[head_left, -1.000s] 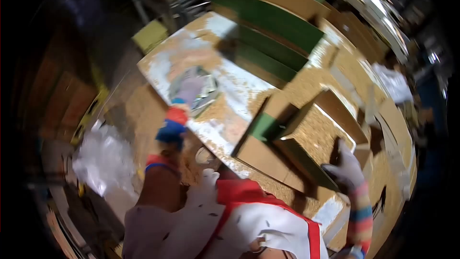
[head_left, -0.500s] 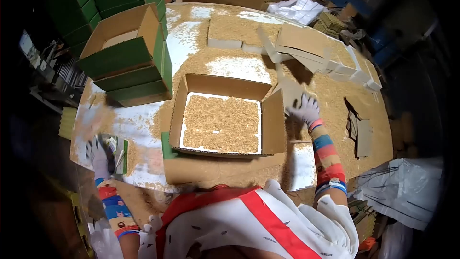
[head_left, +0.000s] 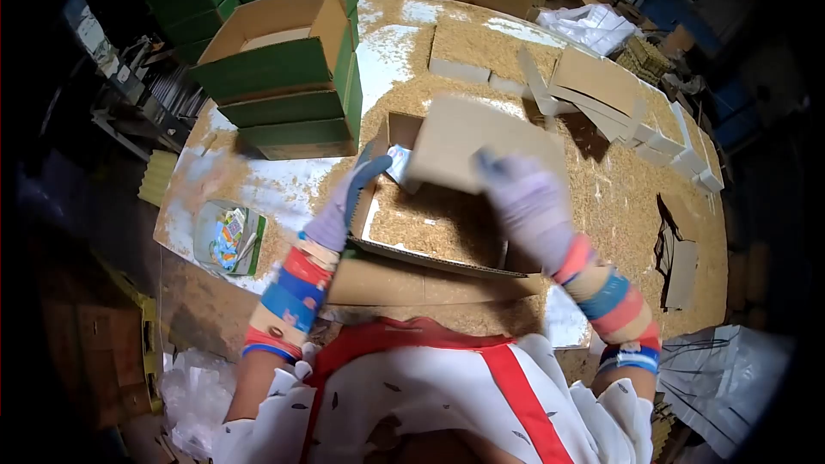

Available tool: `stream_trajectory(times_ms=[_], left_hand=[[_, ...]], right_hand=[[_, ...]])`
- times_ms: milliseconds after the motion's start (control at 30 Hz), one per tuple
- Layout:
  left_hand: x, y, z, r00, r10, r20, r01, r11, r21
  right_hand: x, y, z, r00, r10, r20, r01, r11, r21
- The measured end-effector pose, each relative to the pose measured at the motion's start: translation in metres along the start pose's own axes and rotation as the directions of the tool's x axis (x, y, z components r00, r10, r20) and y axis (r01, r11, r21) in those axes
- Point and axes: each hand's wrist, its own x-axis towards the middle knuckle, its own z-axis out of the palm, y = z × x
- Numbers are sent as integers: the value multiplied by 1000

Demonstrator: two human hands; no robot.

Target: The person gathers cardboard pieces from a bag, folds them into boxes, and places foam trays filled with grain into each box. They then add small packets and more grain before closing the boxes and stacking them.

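Observation:
A cardboard box [head_left: 411, 249] stands in front of me, holding white-edged contents topped with tan, shaving-like flakes [head_left: 430, 222]. My right hand [head_left: 528, 202] grips a flat cardboard sheet [head_left: 481, 142], tilted over the box's far right part and blurred by motion. My left hand [head_left: 344, 202] is at the box's left wall, thumb and fingers apart, with nothing visible in it. Just beyond its thumb, a small white and blue packet [head_left: 398, 161] lies inside the box, partly covered by the sheet. Both hands wear light gloves with dark fingertips.
A tub [head_left: 215, 236] of colorful packets sits at the table's left. Green boxes [head_left: 284, 107] are stacked behind it. Cardboard pieces [head_left: 593, 86] and flake-topped white blocks [head_left: 460, 69] lie at the back; more cardboard [head_left: 681, 271] lies right. Loose flakes cover much of the table [head_left: 601, 232].
My left hand has moved right from the tub to the box, and a packet now lies inside. My right hand has lifted the cardboard sheet from the table and brought it left over the box.

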Motion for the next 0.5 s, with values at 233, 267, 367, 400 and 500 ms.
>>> stream_trajectory(times_ms=[233, 267, 367, 400, 500], left_hand=[[-19, 2, 7, 988, 148, -51, -149, 989, -14], [-25, -2, 4, 979, 182, -94, -184, 983, -12], [-40, -9, -5, 963, 115, -244, -213, 877, -430], [-39, -7, -2, 985, -21, -174, -63, 884, -464], [-27, 6, 18, 910, -408, 69, 388, 785, -482]], right_hand=[[8, -49, 36, 814, -476, 331, 178, 749, 638], [4, -33, 33, 862, -454, 224, 166, 672, 722], [-20, 15, 9, 957, 155, -244, -16, 871, 491], [-33, 29, 11, 797, 578, -176, -227, 557, 799], [-124, 95, 91, 536, 258, 804, -342, -804, 486]])
